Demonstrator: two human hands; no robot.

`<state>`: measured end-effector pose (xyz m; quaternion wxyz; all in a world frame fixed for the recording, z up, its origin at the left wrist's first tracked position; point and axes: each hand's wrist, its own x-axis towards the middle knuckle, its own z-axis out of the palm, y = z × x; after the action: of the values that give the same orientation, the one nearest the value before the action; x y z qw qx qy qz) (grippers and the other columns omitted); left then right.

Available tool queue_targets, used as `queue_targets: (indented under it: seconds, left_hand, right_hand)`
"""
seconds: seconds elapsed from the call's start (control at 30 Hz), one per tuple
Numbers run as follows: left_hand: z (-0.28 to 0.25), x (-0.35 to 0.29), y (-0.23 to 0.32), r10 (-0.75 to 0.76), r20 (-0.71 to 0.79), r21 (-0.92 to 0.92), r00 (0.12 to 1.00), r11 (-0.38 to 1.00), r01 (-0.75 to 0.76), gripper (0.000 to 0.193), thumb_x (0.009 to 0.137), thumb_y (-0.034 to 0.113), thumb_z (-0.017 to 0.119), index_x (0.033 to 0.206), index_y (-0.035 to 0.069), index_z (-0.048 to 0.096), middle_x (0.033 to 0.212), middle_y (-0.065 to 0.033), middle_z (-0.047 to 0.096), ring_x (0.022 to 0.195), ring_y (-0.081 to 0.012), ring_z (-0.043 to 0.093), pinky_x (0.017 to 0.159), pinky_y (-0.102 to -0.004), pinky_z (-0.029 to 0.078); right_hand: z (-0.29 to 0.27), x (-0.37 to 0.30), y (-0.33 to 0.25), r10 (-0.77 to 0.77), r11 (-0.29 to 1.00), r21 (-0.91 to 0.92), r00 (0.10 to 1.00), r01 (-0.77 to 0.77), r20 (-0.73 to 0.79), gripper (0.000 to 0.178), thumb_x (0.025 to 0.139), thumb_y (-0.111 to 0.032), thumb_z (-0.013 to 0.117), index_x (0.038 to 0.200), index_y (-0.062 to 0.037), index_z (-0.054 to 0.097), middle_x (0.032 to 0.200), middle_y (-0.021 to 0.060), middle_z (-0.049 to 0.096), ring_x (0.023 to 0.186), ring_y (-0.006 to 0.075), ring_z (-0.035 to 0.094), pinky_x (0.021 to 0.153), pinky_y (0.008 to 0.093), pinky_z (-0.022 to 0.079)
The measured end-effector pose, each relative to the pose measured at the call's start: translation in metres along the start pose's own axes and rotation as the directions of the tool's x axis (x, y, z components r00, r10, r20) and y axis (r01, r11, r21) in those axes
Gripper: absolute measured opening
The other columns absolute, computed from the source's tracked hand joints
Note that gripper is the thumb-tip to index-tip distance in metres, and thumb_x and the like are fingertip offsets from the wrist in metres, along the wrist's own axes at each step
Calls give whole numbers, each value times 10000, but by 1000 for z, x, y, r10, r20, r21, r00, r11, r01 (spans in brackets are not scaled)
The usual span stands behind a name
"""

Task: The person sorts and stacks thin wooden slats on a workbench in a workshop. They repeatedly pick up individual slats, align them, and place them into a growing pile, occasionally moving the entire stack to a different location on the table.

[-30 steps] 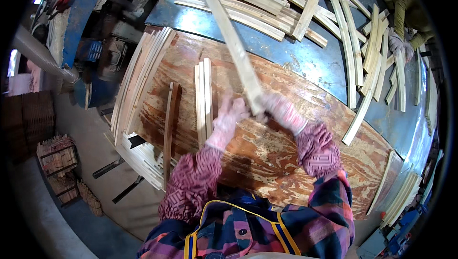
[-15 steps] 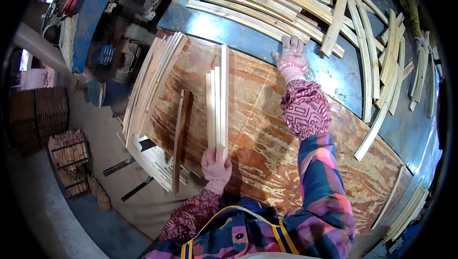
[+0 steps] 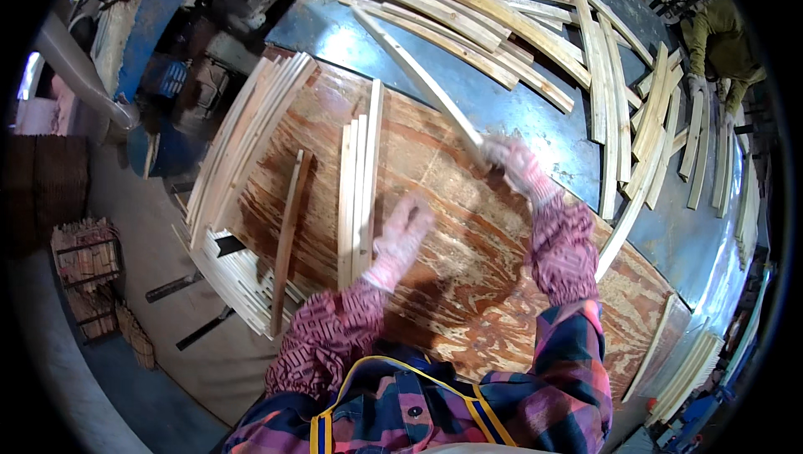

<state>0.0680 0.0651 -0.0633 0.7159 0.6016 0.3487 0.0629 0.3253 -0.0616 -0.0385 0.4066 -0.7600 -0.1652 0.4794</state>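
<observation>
My right hand, in a pale work glove, grips the near end of a wooden strip. That strip slants from the blue metal table out over the plywood board. My left hand, also gloved and a little blurred, is above the plywood with fingers apart and nothing in them. Just left of it, several light wooden strips lie side by side on the board. A darker wooden bar lies farther left.
Many strips lie on the blue metal table at the far side. A stack of strips lines the board's left edge, beside machinery. Another person's gloved hands are at the far right. Bundled wood stands at lower left.
My right hand has taken hold of a strip and drawn its near end toward me. My left hand has let go of the side-by-side strips and moved right and up.
</observation>
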Motion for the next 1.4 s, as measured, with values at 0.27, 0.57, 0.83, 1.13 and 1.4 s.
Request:
queue_targets:
  seconds: [0.27, 0.57, 0.83, 1.13, 1.4]
  left_hand:
    - [20, 35, 28, -358, 167, -463, 919, 794, 394, 532, 960, 322, 585, 1353, -4, 433, 1060, -186, 636, 952, -276, 670, 798, -386, 598]
    - [-49, -93, -47, 265, -189, 861, 946, 508, 30, 725, 801, 283, 736, 1431, 80, 443, 1374, -232, 470, 1219, -377, 499, 1026, -478, 438]
    - [-27, -87, -3, 273, -94, 941, 957, 338, -4, 723, 821, 331, 714, 1435, 84, 424, 1439, -236, 406, 1262, -436, 436, 1051, -492, 406]
    - [38, -29, 1, -499, -5, -429, 866, 784, 449, 640, 841, 26, 735, 1400, -21, 427, 1183, -166, 649, 1051, -218, 646, 859, -299, 569]
    - [-22, -79, 1, -310, 217, -442, 925, 814, 377, 272, 928, 118, 646, 1165, -10, 608, 973, -92, 683, 814, -185, 678, 699, -301, 580]
  right_hand:
    - [-95, 53, 22, -154, 637, -692, 823, -340, -547, 596, 899, -513, 591, 1383, -173, 522, 1395, 130, 532, 1299, 309, 487, 1055, 406, 420]
    - [-88, 89, 19, -54, 434, -803, 878, -408, -475, 482, 943, -380, 533, 1379, -184, 478, 1212, 136, 625, 1094, 292, 636, 888, 460, 529]
    - [22, -113, 75, 75, 983, 173, 996, -65, -53, 459, 966, -415, 597, 1145, 1, 675, 949, 107, 710, 844, 196, 652, 777, 352, 520]
    - [75, -105, 25, 222, 974, 14, 968, -224, 114, 341, 967, -343, 558, 1083, -37, 655, 885, 63, 671, 798, 161, 660, 662, 288, 542]
    - [30, 83, 22, -524, 542, -809, 662, -227, -537, 405, 956, -413, 496, 1196, -134, 666, 1244, 127, 649, 1143, 275, 627, 925, 426, 522]
